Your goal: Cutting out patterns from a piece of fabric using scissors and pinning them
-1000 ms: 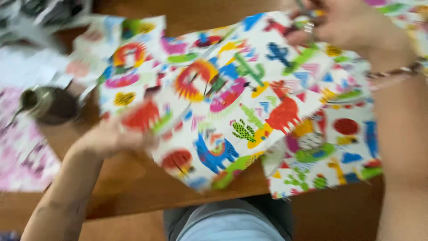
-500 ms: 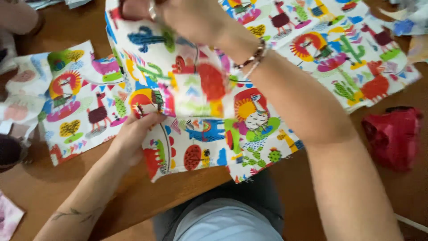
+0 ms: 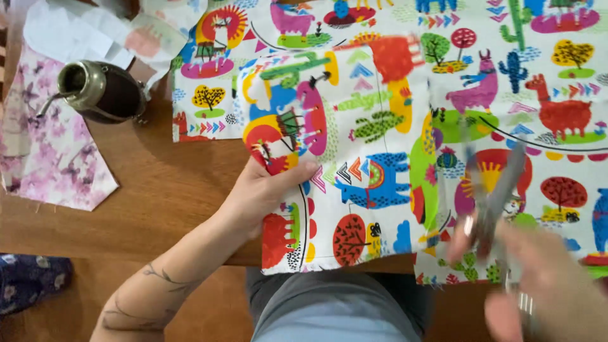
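Left hand: the left hand (image 3: 263,190) lay flat near the middle of the frame, fingers spread and thumb out, pressing on the left edge of the printed fabric (image 3: 380,145); it gripped nothing, and the flat palm looked meant to keep the cloth from sliding on the wood.

Right hand: the right hand (image 3: 538,278) sat at the lower right, blurred, with fingers curled around the handles of the scissors (image 3: 497,196); the blades pointed up and away from the body over the cloth. Whether the blades were apart or together could not be told through the blur.

Fabric: a white cotton with bright llamas, cacti, trees and suns covered the upper and right part of the frame; a folded flap lay on top at centre, and the near edge hung slightly over the table's front edge above the person's lap.

Table: the brown wooden table (image 3: 158,190) showed bare at left centre.

Cup: a dark rounded cup with a metal rim and metal straw (image 3: 98,92) stood at upper left, well apart from the cutting area.

Other cloth: a pink flowered piece (image 3: 50,158) lay at the left edge, and pale scraps (image 3: 76,31) at the top left, both apart from the hands.
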